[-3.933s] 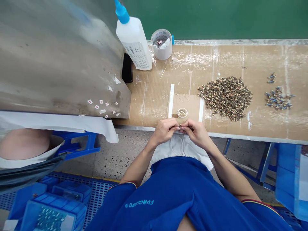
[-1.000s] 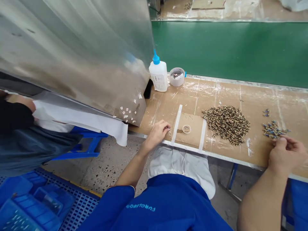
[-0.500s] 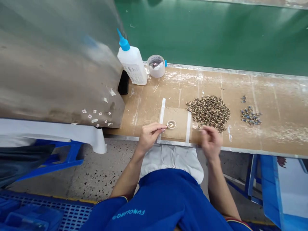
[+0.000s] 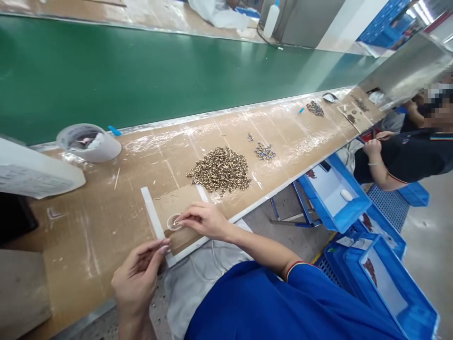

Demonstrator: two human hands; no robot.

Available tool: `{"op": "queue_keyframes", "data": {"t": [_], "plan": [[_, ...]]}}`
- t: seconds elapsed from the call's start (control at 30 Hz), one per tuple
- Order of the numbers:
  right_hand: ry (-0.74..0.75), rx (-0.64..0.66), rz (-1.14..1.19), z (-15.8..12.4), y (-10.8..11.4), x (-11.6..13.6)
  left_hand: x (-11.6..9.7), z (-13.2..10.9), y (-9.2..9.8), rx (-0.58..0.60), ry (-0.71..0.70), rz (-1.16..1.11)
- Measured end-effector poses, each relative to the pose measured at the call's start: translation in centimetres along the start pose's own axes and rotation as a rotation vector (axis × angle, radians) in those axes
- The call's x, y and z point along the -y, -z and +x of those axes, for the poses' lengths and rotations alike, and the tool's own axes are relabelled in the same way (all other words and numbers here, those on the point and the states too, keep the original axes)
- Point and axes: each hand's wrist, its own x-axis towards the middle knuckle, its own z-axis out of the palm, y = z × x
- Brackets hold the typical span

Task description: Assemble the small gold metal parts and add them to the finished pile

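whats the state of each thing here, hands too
left hand: thumb and finger pinched; anything between too small to tell
right hand: fingertips together at the small cup
small cup: upright, uncovered
brass-coloured parts: loose, heaped
blue-tipped parts: loose, in small clusters
round tub: open, scraps inside
white bottle: partly out of view
blue bins: open, things inside

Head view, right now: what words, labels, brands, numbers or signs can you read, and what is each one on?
No text is readable in this view.
White bottle, left edge: lines of print on its label, too blurred to read.
Co-worker's dark shirt: a small mark, too small to make out.
Paper slips by the blue crates: any print is too small to tell.
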Motion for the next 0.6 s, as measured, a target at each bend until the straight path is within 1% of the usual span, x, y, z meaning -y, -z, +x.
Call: {"op": "queue_keyframes", "data": {"t": [0.07, 0.2, 0.33, 0.47, 0.53, 0.6], "plan": [[0.002, -0.017, 0.017, -0.1, 0.0, -0.1, -0.2, 0.0, -0.1, 0.019, -0.024, 0.011], [-0.017, -0.02, 0.021, -0.3, 0.2, -0.5, -0.3, 0.3, -0.1, -0.004, -0.155, 0.009], [0.078, -0.078, -0.11, 0.0, 0.4, -0.4, -0.1, 0.4, -0.1, 0.035, -0.201, 0.006], [0.206, 0.01, -0.312, 1.0, 0.2, 0.6, 0.2, 0.4, 0.0, 0.071, -0.164, 0.025], [0.247, 0.054, -0.411, 1.5, 0.1, 1.3, 0.2, 0.4, 0.1, 0.085, -0.147, 0.031], [0.267, 0.069, -0.491, 1.9, 0.3, 1.8, 0.1, 0.4, 0.2, 0.101, -0.161, 0.049]]}}
